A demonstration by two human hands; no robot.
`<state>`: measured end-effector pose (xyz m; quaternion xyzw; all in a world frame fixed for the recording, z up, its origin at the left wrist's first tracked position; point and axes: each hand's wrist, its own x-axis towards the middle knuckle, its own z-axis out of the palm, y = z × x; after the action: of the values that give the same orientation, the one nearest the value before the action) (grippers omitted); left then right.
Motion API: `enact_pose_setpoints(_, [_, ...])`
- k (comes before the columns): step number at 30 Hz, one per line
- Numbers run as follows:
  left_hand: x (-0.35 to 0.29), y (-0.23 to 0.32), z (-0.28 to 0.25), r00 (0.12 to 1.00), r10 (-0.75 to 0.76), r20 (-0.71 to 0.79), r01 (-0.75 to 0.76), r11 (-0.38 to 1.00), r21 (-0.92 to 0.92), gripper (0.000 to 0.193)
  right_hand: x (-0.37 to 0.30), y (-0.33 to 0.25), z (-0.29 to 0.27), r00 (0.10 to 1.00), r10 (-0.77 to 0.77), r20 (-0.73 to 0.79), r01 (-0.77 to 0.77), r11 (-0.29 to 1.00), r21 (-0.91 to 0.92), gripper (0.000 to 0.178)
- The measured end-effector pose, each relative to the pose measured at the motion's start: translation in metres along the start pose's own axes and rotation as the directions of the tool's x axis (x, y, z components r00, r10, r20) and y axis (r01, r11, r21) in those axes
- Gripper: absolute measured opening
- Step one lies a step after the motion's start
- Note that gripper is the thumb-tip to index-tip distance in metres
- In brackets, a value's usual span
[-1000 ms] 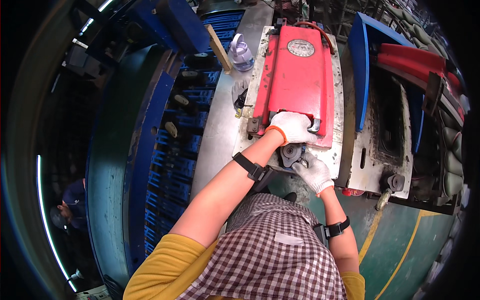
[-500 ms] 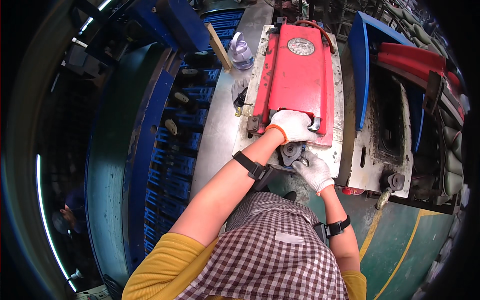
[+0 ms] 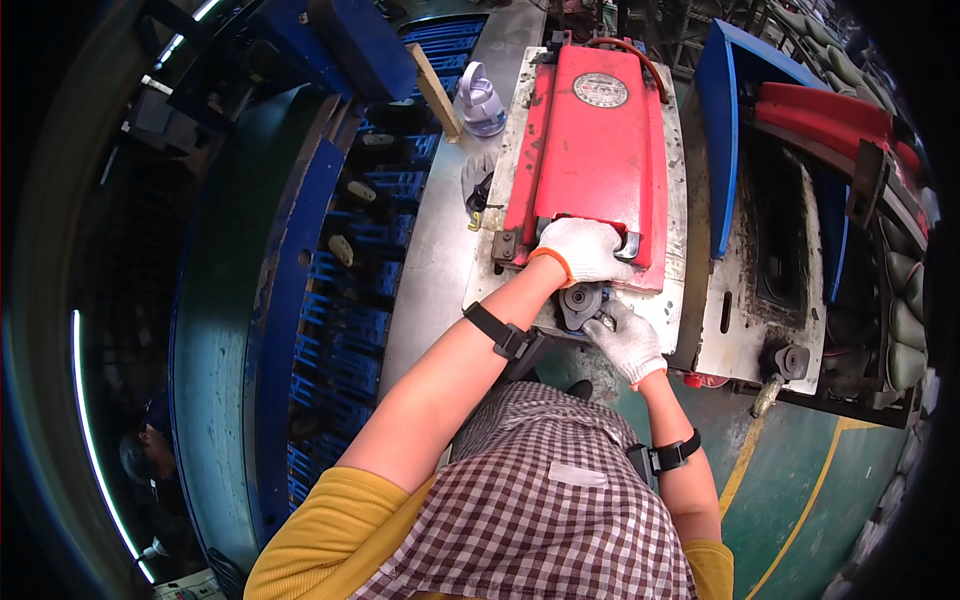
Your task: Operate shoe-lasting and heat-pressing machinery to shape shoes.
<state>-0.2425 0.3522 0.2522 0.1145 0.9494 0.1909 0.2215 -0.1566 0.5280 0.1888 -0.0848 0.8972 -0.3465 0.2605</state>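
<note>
A red machine cover point(image 3: 600, 150) with a round plate on top stretches away from me on a worn white base point(image 3: 675, 210). At its near end my left hand point(image 3: 582, 250), in a white glove with an orange cuff, reaches to the cover's front edge; its fingers are hidden there. Just below sits a dark grey knob-like hub point(image 3: 580, 303). Right of this hub my right hand point(image 3: 630, 340), also gloved, has its fingers curled round a short handle point(image 3: 607, 322) that shows only in part.
A steel bench point(image 3: 425, 260) on the left carries a clear bottle point(image 3: 480, 105) and a grey glove point(image 3: 478, 185). Blue racks point(image 3: 350, 260) lie beyond it. To the right stands a similar machine with its red cover point(image 3: 825, 120) raised and a lever handle point(image 3: 767, 397) sticking out.
Both my hands keep their places at the machine's near end. At the far left edge, another person's head has come into view.
</note>
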Motion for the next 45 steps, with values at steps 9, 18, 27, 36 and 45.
enact_pose_setpoints(9, [-0.006,0.001,0.018,0.955,0.087,-0.284,-0.059,0.993,0.104,0.049,0.002,0.004,0.003,1.000,0.019,-0.011,-0.019,1.000,-0.018,0.041])
enact_pose_setpoints(18, [-0.077,-0.042,0.059,0.445,0.325,-0.835,-0.395,0.907,0.143,0.043,0.001,-0.001,0.002,1.000,0.013,0.014,-0.012,1.000,-0.023,0.038])
enact_pose_setpoints(27, [-0.295,-0.244,0.246,0.026,-0.721,-0.692,0.696,0.510,-0.505,0.058,0.005,0.012,0.013,0.997,-0.062,-0.049,0.067,0.992,0.109,0.036])
enact_pose_setpoints(36, [-0.502,-0.365,0.339,-0.609,-0.745,0.272,0.060,-0.385,-0.921,0.081,0.002,0.009,0.014,0.999,-0.017,0.027,0.012,0.980,0.200,0.030])
enact_pose_setpoints(45, [-0.617,-0.469,0.375,0.401,-0.906,0.138,-0.178,-0.224,-0.958,0.050,0.012,0.024,0.011,0.998,0.022,0.058,-0.034,0.976,0.216,0.025])
